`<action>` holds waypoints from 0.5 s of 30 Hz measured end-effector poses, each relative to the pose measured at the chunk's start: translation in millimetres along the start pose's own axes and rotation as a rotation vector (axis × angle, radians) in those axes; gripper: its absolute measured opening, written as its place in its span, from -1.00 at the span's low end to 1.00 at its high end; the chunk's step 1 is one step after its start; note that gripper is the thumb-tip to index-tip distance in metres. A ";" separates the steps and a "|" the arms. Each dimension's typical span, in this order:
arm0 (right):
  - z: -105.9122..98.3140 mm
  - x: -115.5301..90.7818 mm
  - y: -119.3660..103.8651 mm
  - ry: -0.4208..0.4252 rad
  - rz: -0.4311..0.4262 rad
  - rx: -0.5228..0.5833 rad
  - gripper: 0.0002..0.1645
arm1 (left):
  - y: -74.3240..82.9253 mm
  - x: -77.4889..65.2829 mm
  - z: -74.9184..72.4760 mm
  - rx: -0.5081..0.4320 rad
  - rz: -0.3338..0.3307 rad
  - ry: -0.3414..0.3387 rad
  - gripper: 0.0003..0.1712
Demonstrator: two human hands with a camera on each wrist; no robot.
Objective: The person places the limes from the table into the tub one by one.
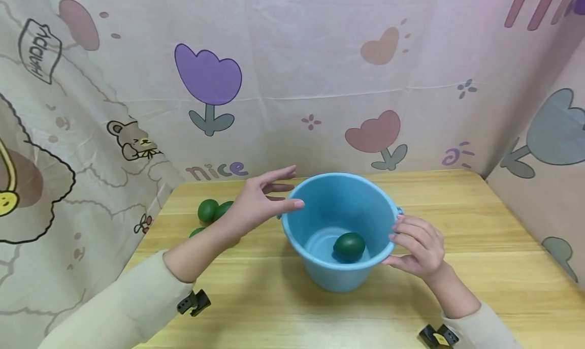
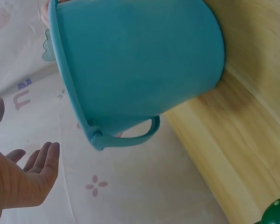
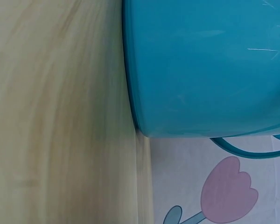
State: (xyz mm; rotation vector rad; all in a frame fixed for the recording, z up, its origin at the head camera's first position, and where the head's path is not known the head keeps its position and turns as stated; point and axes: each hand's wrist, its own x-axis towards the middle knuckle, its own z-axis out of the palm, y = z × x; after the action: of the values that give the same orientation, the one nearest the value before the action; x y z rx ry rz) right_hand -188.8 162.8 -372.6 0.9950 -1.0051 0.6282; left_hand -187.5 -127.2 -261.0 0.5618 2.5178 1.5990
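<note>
A light blue plastic bucket (image 1: 335,279) stands on the wooden table with its mouth facing me. One dark green oval fruit (image 1: 349,246) lies on its floor. My right hand (image 1: 421,243) grips the bucket's right rim, fingers over the edge by the handle joint. Over the left rim hovers my left hand (image 1: 261,197), thumb and fingers spread, holding nothing. The left wrist view shows this hand (image 2: 25,182) beside the bucket's mouth. In the right wrist view the bucket wall (image 3: 205,70) fills much of the picture, and the right hand is out of sight.
Several more green fruits (image 1: 207,211) lie on the table at the left, partly hidden behind my left forearm. A loop handle (image 2: 130,139) hangs at the bucket's side. A printed cloth (image 1: 292,85) with tulips hangs behind the table (image 1: 480,227).
</note>
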 end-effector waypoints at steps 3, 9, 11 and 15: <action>0.9 0.9 -0.2 -0.006 0.000 -0.001 -0.42 | -3.0 -3.2 -7.1 -0.007 0.016 0.025 -0.22; 1.5 1.5 -0.3 -0.008 -0.001 -0.004 -0.42 | -4.7 -7.4 -22.6 -0.009 0.055 0.069 -0.20; 1.2 1.0 -0.2 -0.009 -0.003 -0.004 -0.42 | -3.7 -8.7 -27.1 0.009 0.058 0.084 -0.19; -0.3 -0.9 0.2 -0.009 -0.006 -0.006 -0.42 | -4.3 -10.0 -34.4 0.035 0.057 0.110 -0.18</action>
State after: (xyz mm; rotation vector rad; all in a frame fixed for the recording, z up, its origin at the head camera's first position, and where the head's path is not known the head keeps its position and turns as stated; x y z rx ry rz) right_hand -189.2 163.2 -373.4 0.9961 -1.0111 0.6167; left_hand -189.0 -161.7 -250.7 0.5694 2.6368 1.6509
